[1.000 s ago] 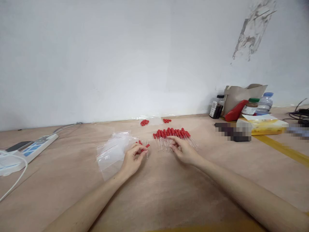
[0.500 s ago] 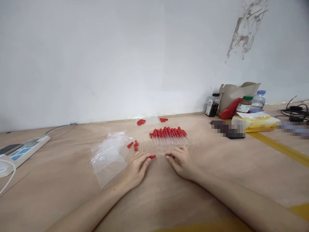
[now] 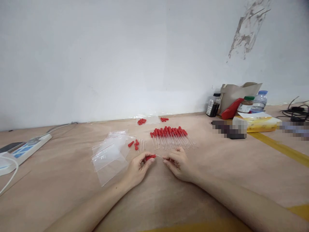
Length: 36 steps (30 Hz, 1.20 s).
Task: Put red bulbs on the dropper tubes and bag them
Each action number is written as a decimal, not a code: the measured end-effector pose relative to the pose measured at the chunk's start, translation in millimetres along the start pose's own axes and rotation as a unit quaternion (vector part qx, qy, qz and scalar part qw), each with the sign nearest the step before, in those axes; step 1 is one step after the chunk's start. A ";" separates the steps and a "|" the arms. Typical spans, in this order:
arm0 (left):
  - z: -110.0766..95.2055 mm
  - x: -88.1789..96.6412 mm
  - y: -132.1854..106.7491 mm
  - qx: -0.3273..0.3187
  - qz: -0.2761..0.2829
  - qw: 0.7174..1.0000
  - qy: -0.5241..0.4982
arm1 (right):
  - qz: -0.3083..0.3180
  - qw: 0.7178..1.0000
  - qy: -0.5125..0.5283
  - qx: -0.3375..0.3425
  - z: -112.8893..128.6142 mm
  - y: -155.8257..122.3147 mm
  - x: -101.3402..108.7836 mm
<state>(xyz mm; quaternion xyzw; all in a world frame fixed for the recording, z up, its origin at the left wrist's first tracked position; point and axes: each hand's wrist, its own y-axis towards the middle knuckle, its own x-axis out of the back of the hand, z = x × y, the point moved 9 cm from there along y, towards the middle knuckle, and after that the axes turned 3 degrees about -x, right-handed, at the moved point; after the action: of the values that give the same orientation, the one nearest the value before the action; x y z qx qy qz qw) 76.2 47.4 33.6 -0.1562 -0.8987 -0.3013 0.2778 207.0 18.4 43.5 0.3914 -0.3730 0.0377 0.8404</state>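
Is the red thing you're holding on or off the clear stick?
Cannot tell: the red bulb in the left hand meets the clear tube, but the join's too small.

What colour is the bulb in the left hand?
Red: the bulb in the left hand shows best in the head view.

Soft, even light, white wall (image 3: 116, 64) brightest near the center, dark upper right corner, glare on zip-lock bags (image 3: 108, 166) left of center, shadows beside forearms (image 3: 222, 185), dropper tubes (image 3: 172, 140) blurry, blocky pixelation at right

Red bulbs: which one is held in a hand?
The bulb in the left hand, meeting the tube in the right hand; no other is held.
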 end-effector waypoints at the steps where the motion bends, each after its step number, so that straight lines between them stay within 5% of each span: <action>1: -1.3 1.5 0.3 -0.006 -0.008 1.000 -0.003 | 0.000 1.000 0.005 -0.002 1.3 0.1 -0.8; 7: -11.3 9.6 0.2 -0.044 -0.034 0.998 0.000 | 0.021 0.999 0.036 -0.006 7.1 0.3 -6.3; 15: -27.9 1.8 -1.5 -0.100 0.044 0.994 0.031 | 0.066 0.996 -0.023 0.054 5.4 3.2 0.0; 22: -30.5 -4.1 -3.1 -0.108 0.064 0.988 0.088 | 0.025 0.988 -0.121 0.092 17.5 2.9 4.2; 36: -32.0 -9.0 -5.2 -0.151 0.080 0.977 0.124 | 0.019 0.987 -0.135 0.082 27.8 5.8 -1.5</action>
<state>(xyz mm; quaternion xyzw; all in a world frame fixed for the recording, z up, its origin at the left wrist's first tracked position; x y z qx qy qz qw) 94.0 22.3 47.2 -0.2294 -0.7856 -0.4277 0.3837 187.3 3.6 57.7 0.4533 -0.4860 0.0306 0.7466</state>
